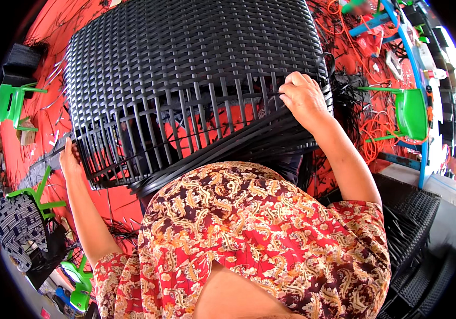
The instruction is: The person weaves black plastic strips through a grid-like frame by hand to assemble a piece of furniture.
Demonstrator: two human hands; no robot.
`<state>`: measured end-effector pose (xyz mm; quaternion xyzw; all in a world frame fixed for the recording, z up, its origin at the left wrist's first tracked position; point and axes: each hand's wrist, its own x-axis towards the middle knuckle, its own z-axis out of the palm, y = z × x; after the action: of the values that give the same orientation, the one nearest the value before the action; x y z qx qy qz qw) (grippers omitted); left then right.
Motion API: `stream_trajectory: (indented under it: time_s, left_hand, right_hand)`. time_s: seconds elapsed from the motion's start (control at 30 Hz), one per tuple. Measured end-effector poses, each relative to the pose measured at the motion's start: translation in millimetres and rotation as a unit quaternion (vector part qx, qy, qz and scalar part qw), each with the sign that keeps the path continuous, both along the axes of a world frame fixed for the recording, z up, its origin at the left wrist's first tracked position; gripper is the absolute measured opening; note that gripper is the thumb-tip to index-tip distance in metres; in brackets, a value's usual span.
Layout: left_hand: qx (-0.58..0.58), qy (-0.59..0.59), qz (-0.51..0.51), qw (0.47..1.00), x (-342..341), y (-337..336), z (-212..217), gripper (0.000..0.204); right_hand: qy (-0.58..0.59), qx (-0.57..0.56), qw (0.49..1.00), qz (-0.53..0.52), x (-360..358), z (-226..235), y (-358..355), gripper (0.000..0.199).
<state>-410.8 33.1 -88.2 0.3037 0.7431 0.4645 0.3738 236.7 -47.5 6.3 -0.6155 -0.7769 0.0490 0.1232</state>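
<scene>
A large piece of black woven plastic wicker furniture lies in front of me. Its far part is closely woven, while its near part shows bare upright strips with gaps between them. My right hand is at the right side, thumb and fingers pinched on a black strip that runs leftward across the uprights. At the left edge is my left hand, its fingers curled against the frame's side; what they hold is partly hidden. A bundle of loose black strips lies across the near side, close to my body.
Green plastic chairs stand at the left and right. Orange cord and black strips litter the red floor. A blue metal frame rises at the right, near another black woven piece. Patterned cloth lies at lower left.
</scene>
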Motion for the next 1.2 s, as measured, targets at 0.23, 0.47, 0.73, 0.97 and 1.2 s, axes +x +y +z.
stream_trajectory:
  time_s: [0.23,0.47,0.73,0.97,1.2]
  left_hand:
    - [0.101,-0.144,0.093,0.980,-103,34,-24,0.028]
    - [0.116,-0.192,0.179,0.958,-245,28,-34,0.025]
    - [0.061,-0.300,0.016,0.952,-65,5,-33,0.019]
    - [0.059,-0.303,-0.006,0.951,-22,1,-25,0.019]
    - [0.080,-0.253,0.092,0.960,-12,9,-19,0.019]
  right_hand:
    - [0.101,-0.003,0.994,0.036,-7,6,39,0.018]
    - [0.405,0.083,0.900,-0.140,56,46,30,0.012]
    - [0.012,0.048,0.998,-0.024,58,22,-10,0.016]
    - [-0.085,0.052,0.995,0.006,48,8,-3,0.009]
    - [0.045,-0.062,0.996,-0.039,60,4,20,0.018]
